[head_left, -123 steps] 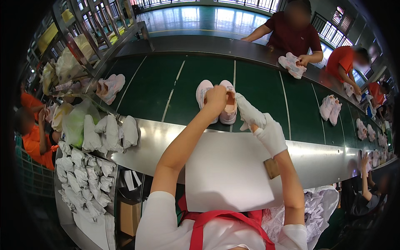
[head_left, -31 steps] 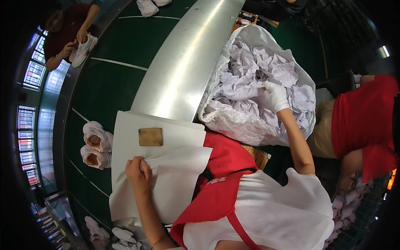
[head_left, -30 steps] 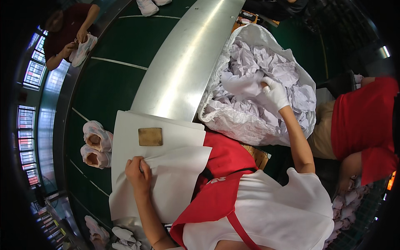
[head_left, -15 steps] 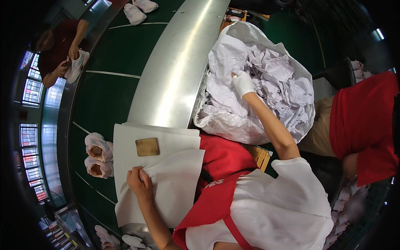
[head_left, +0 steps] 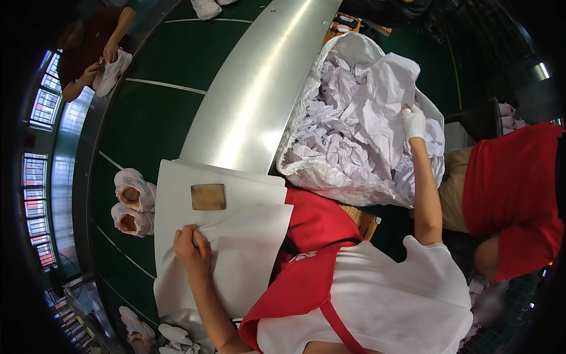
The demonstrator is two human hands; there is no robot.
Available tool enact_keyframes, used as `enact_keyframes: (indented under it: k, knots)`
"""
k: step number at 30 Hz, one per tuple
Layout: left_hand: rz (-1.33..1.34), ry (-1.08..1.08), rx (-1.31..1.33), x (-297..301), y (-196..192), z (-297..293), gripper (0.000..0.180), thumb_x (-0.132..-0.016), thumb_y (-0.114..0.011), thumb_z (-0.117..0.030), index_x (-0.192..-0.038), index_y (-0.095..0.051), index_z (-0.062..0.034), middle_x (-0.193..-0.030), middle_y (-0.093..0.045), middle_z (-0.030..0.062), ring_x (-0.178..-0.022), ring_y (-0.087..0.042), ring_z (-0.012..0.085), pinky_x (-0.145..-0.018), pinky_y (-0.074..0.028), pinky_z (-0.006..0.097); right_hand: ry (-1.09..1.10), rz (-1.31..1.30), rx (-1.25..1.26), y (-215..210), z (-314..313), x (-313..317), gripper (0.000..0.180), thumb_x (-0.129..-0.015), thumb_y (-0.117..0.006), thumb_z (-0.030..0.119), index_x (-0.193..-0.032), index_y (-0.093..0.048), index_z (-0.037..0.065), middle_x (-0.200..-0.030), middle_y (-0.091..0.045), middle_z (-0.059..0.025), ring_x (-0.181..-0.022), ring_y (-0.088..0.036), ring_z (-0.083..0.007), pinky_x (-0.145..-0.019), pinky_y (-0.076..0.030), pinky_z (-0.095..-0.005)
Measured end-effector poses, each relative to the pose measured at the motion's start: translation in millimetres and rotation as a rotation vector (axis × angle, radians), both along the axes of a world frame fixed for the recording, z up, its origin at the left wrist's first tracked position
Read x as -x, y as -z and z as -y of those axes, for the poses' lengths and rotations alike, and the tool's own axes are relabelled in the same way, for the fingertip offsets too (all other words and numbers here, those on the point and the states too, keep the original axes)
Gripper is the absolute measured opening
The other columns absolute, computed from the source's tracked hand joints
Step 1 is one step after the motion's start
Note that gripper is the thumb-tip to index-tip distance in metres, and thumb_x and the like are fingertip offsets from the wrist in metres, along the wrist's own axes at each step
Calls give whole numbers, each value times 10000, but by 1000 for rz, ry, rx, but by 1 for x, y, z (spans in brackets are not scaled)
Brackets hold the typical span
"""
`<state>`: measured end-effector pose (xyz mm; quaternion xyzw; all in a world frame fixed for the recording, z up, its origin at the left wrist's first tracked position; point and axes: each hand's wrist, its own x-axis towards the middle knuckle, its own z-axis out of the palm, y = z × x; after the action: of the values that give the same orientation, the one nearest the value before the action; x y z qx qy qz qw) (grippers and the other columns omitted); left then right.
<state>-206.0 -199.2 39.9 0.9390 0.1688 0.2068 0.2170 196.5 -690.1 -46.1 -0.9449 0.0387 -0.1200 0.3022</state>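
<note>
My left hand (head_left: 192,249), bare, is closed with its fingers curled on the top white paper sheet (head_left: 247,248), whose surface ripples beside it. That sheet lies on a stack of white paper (head_left: 247,182) in front of me. A brown rectangular block (head_left: 208,197) rests on the stack, just beyond the hand. My right hand (head_left: 415,124), in a white glove with bare fingertips, grips a large creased paper sheet (head_left: 386,106) over a big white woven sack (head_left: 348,187). Crumpled papers (head_left: 330,135) fill the sack.
A metal ledge (head_left: 247,112) runs between the sack and a green conveyor belt (head_left: 156,118). A pair of pale shoes (head_left: 134,203) sits on the belt. Across it a person (head_left: 97,47) holds a shoe (head_left: 112,74). Another person in red (head_left: 513,189) stands close on my right.
My right hand has moved right across the sack, carrying the creased sheet over from the left side. My left hand stays on the stack. The view has shifted slightly.
</note>
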Motion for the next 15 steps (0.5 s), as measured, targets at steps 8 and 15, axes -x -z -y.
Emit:
enact_keyframes:
  k: [8, 15]
  knots:
    - [12, 16, 1, 8, 4, -6, 79, -786, -488, -11, -792, -565, 5, -653, -520, 143, -576, -451, 305, -531, -365, 395, 39, -26, -1383, -99, -33, 9, 369, -937, -435, 312, -1003, -618, -2, -913, -662, -129, -895, -635, -234, -718, -513, -377]
    - [9, 6, 27, 12, 1, -5, 97, -784, -485, -11, -803, -579, 5, -662, -530, 143, -581, -455, 303, -537, -369, 398, -27, -218, -208, 42, -76, 54, 364, -879, -544, 338, -902, -624, -17, -756, -635, -132, -717, -602, -216, -635, -479, -363]
